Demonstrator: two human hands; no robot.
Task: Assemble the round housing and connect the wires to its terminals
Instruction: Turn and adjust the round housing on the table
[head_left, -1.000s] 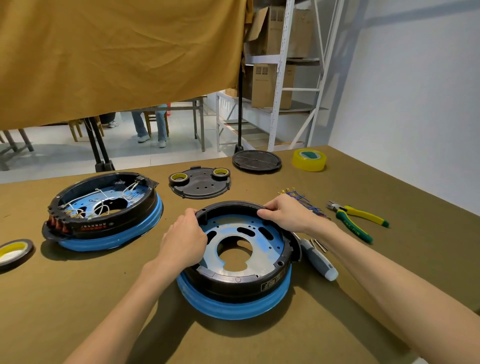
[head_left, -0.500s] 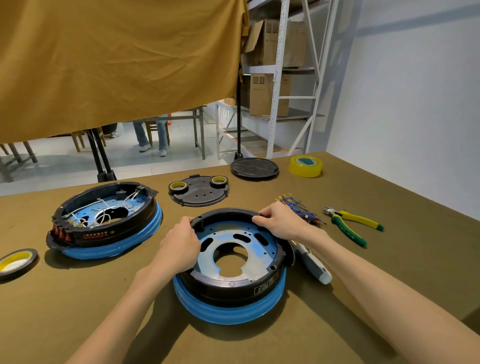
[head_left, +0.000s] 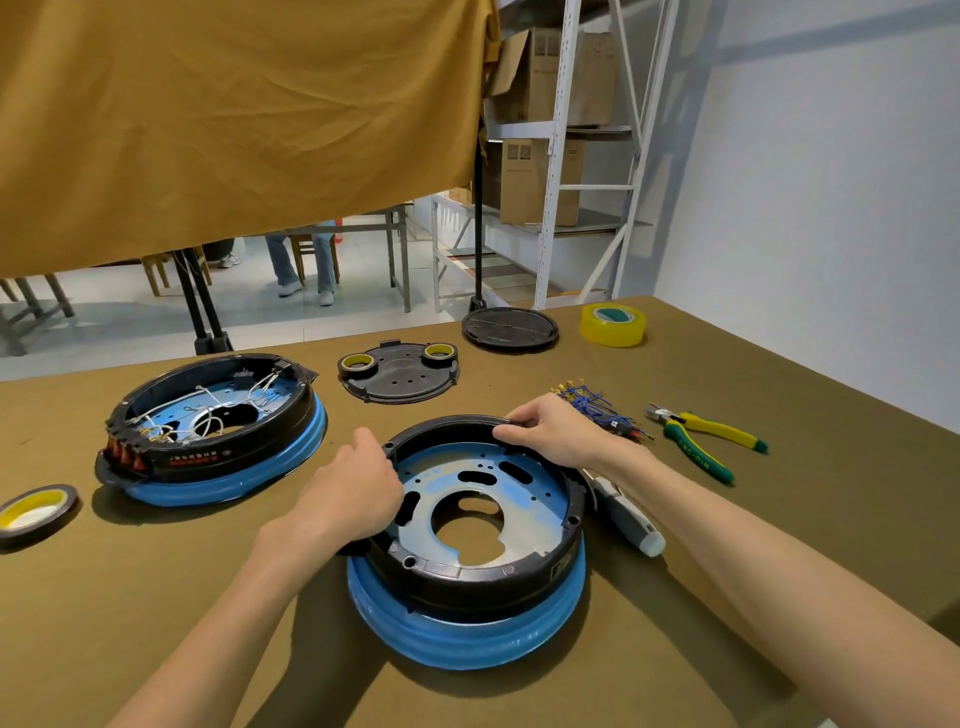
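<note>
Round housing (head_left: 467, 551) centre-front on olive cloth table (head_left: 779, 519): matte black plastic ring w/ screw bosses, seated on glossy ribbed blue base, blue-tinted metal plate w/ slots + big centre hole inside. Left hand (head_left: 353, 493) palm down, fingers curled over near-left rim, clamped on ring. Right hand (head_left: 556, 431) pinching far rim, thumb inside. Wires (head_left: 597, 405): thin blue bundle w/ brass terminals, just beyond right hand

Ochre curtain (head_left: 234, 114) hangs ahead of my bench; white wall (head_left: 831, 182) right, metal shelving (head_left: 561, 156) with cardboard boxes (head_left: 540, 182) behind.
</note>
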